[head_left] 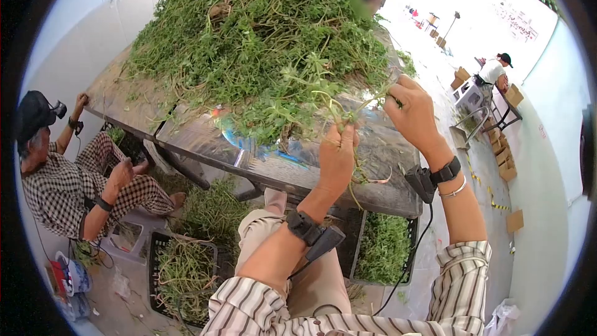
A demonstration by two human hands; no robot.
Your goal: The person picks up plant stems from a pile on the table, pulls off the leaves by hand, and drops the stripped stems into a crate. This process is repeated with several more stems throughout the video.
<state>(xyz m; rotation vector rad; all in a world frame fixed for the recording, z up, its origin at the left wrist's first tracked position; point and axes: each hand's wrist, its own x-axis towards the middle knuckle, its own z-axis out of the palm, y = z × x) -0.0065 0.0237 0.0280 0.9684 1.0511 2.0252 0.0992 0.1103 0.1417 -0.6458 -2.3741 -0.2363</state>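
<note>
My left hand (336, 157) is closed around the stems of a leafy green plant (331, 104), over the near part of the table. Pale stems and a pinkish root end hang out below that fist. Up and to the right, my right hand (411, 111) pinches a thin green shoot (372, 101) of the same plant, fingers pressed together. Behind both hands rises a large heap of green plants (261, 43), its loose edge spilling close to my left hand. The dark wooden table (198, 143) carries the heap, with a blue and orange printed patch partly showing under the leaves.
Below the table edge stand a black crate of green leaves (384, 246) on the right and a crate of stems (184, 274) on the left. A person in checked clothes (93, 193) sits at the left. Farther right, another person (494, 73) works near cardboard boxes (502, 155).
</note>
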